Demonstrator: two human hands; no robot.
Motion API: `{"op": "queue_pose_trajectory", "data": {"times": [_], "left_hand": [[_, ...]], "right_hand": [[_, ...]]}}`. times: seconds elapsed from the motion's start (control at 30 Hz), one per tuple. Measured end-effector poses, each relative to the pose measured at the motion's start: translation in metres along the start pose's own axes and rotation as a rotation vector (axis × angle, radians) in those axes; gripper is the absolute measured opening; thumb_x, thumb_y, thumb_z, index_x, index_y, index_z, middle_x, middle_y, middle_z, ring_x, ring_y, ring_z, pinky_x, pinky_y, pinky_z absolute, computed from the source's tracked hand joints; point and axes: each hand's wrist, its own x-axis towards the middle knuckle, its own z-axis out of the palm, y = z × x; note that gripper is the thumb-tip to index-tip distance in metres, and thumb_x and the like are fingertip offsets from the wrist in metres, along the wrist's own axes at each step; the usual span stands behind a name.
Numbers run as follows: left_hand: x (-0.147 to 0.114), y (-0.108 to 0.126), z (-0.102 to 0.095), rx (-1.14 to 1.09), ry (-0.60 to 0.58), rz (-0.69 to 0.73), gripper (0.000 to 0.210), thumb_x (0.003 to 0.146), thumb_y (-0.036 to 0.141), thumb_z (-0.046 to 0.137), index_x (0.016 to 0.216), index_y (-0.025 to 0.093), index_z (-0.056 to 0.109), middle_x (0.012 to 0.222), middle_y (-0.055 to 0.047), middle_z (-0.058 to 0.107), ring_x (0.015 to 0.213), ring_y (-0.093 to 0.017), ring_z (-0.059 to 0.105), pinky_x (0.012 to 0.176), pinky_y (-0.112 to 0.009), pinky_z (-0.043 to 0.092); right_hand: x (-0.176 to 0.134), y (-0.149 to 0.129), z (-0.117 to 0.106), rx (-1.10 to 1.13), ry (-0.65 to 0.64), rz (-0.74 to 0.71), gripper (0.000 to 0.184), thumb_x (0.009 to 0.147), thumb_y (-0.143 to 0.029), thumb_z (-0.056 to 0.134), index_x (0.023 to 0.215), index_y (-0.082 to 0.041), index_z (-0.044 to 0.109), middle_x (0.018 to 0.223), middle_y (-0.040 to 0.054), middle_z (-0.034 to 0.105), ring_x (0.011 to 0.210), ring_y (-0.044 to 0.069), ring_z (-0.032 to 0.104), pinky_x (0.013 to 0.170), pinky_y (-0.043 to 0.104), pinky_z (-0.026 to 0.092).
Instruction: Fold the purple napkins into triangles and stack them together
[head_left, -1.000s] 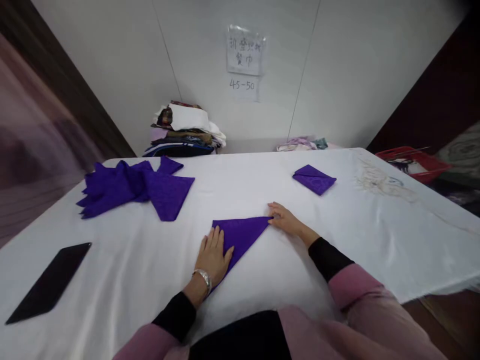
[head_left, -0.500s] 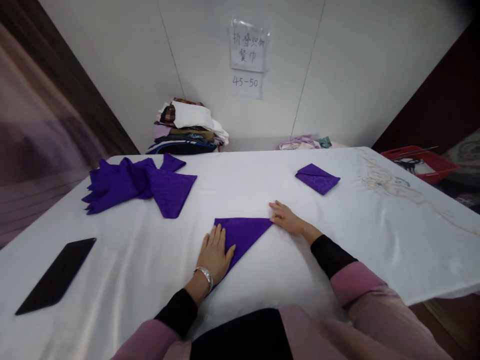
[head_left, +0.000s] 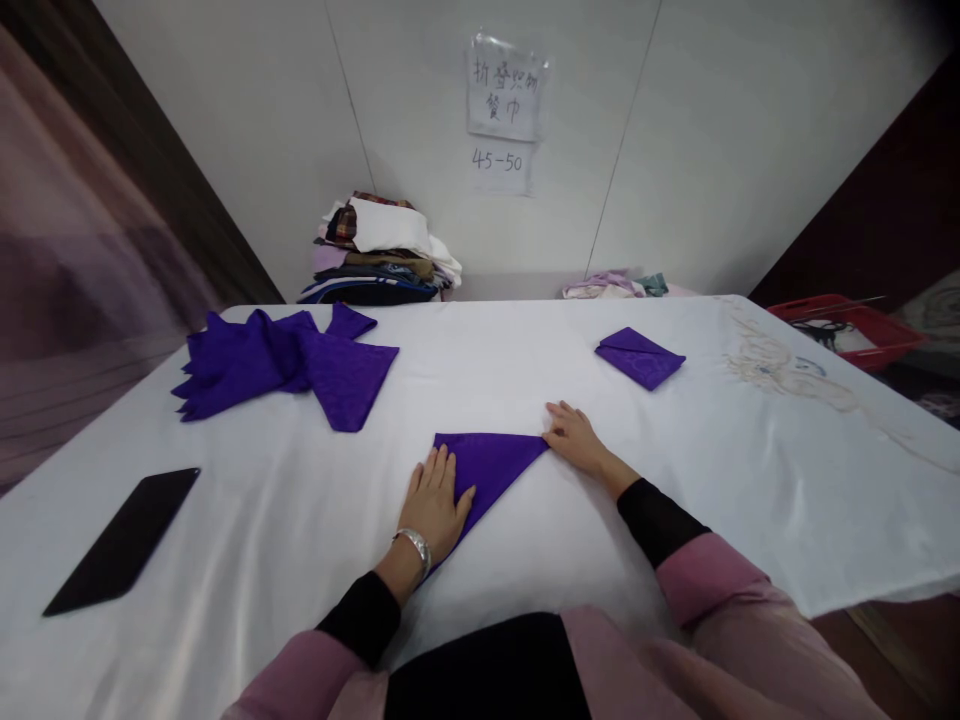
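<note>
A purple napkin (head_left: 491, 468), folded into a triangle, lies on the white tablecloth (head_left: 480, 360) in front of me. My left hand (head_left: 436, 505) rests flat on its left side, fingers stretched out, covering part of the cloth. At the napkin's right corner, my right hand (head_left: 576, 440) pinches the tip between thumb and finger. Farther back on the right sits a folded purple napkin (head_left: 640, 358). Several more purple napkins (head_left: 251, 362) lie in a loose heap at the back left.
A dark flat board (head_left: 124, 542) lies on the left of the table. Behind the table's far edge are a stack of folded clothes (head_left: 386, 250) and a smaller cloth pile (head_left: 611, 285). A red basket (head_left: 862, 335) stands beyond the right edge. Handwritten sheets (head_left: 504, 110) hang on the wall.
The view has shifted slightly. Both hands stay in nearly the same place on the triangular napkin, whose top edge near the right corner looks a little different.
</note>
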Motion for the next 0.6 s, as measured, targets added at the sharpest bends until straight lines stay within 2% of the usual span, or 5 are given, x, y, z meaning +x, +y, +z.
{"op": "queue_pose_trajectory", "data": {"times": [0.3, 0.6], "left_hand": [[0.001, 0.000, 0.000, -0.007, 0.006, -0.007, 0.063, 0.087, 0.045, 0.031, 0.133, 0.003, 0.037, 0.143, -0.019, 0.033, 0.134, -0.028, 0.025, 0.107, -0.046, 0.025], [0.002, 0.000, 0.000, -0.015, 0.021, -0.003, 0.063, 0.087, 0.045, 0.031, 0.133, 0.003, 0.038, 0.143, -0.019, 0.033, 0.134, -0.028, 0.025, 0.107, -0.046, 0.025]], "right_hand": [[-0.004, 0.007, 0.000, 0.086, 0.083, 0.041, 0.023, 0.076, -0.038, 0.057, 0.064, -0.019, 0.054, 0.139, 0.0085, 0.041, 0.134, 0.024, 0.024, 0.107, 0.046, 0.011], [-0.006, 0.012, 0.004, 0.075, 0.151, 0.090, 0.013, 0.078, -0.032, 0.052, 0.075, -0.021, 0.058, 0.136, 0.0061, 0.045, 0.132, 0.023, 0.029, 0.106, 0.048, 0.013]]}}
